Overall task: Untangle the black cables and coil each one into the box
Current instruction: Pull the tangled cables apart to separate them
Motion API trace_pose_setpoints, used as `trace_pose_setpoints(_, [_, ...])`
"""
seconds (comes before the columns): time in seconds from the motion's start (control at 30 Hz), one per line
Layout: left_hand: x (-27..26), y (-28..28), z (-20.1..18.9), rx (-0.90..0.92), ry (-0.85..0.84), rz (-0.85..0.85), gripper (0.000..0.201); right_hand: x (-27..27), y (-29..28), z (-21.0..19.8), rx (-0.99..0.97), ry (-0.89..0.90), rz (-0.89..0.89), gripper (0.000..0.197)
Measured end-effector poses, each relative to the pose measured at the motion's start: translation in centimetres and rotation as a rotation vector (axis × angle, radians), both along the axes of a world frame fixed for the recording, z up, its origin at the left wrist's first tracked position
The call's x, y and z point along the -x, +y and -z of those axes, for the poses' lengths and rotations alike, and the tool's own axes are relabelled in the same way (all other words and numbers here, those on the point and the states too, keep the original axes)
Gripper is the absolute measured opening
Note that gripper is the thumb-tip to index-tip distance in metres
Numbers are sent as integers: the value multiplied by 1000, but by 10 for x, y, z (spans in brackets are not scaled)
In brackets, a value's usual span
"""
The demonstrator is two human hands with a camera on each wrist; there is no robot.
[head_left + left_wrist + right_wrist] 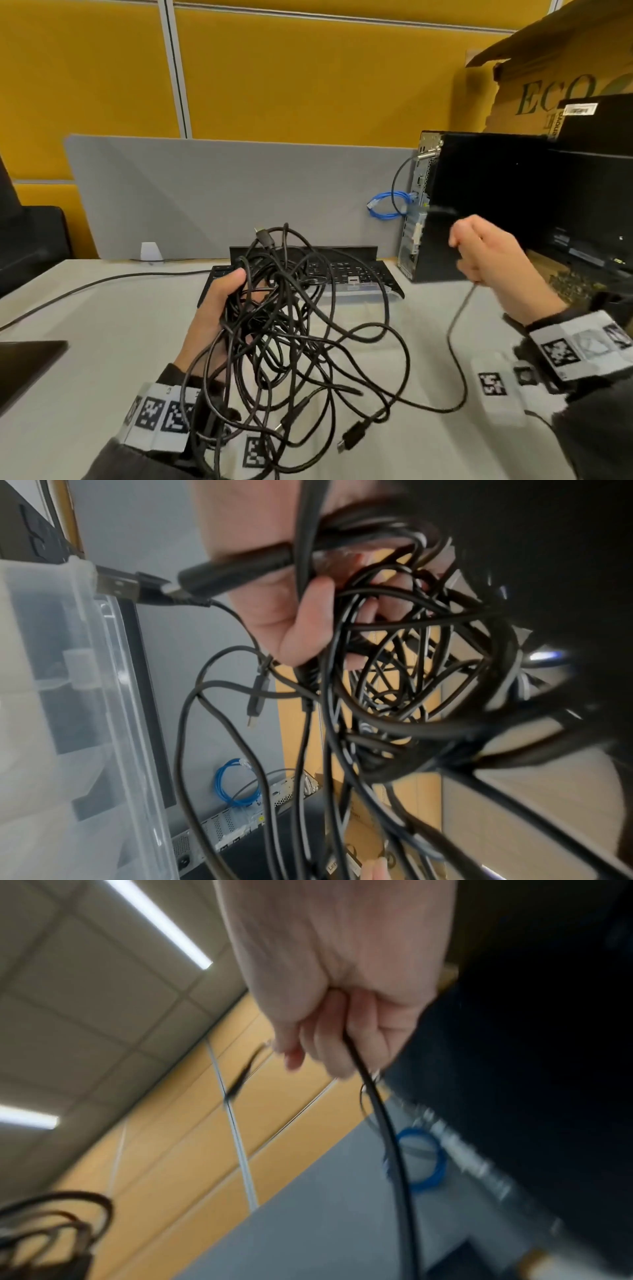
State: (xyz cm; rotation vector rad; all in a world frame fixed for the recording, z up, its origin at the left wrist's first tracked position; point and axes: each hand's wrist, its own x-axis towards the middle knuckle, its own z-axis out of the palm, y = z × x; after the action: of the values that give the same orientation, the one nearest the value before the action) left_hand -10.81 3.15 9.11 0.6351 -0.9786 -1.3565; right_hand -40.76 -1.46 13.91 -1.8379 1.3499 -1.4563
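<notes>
Tangled black cables (291,329) gripped in left hand (219,308) above table (102,308); single strand (459,342) pulled rightward, clenched in right hand (489,253), beside computer tower (479,205).

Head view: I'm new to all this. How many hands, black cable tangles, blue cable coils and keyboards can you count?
Hands: 2, the left hand gripping the tangle and the right hand gripping one black cable
Black cable tangle: 1, strands too knotted to count
Blue cable coil: 1
Keyboard: 1
Total: 5
</notes>
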Motion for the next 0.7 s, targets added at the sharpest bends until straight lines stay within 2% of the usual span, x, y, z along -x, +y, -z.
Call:
trace_pose_setpoints(0.1, [-2,-1,-1,28,46,9,30,25,9,6,-252,533,-83,19])
trace_pose_setpoints(0.13, [-1,-2,0,42,54,15,34,27,12,10,-336,703,-119,18])
trace_pose_setpoints(0.17, [-1,-2,2,42,58,5,34,27,14,14,-390,831,-130,18])
trace_pose_setpoints(0.23, [2,-2,2,26,76,-26,29,22,16,18,-385,950,-61,22])
trace_pose_setpoints(0.3, [4,-3,2,-8,98,-74,45,14,17,20,-305,963,53,32])
trace_pose_setpoints(0.37, [4,-3,2,-33,111,-121,41,1,22,20,-189,918,92,38])
trace_pose_setpoints(0.43, [3,-5,3,-50,142,-139,28,-14,34,19,-187,811,-78,34])
trace_pose_setpoints(0.5, [1,-7,5,-51,182,-151,23,-31,47,23,-357,692,-413,37])
trace_pose_setpoints(0.6, [2,-7,6,-53,158,-163,37,-42,58,30,-601,530,-810,27])
trace_pose_setpoints(0.63, [2,-7,6,-52,153,-159,42,-42,59,29,-647,457,-863,25])
trace_pose_setpoints(0.7, [2,-6,5,-41,172,-161,42,-40,60,24,-642,373,-810,30])
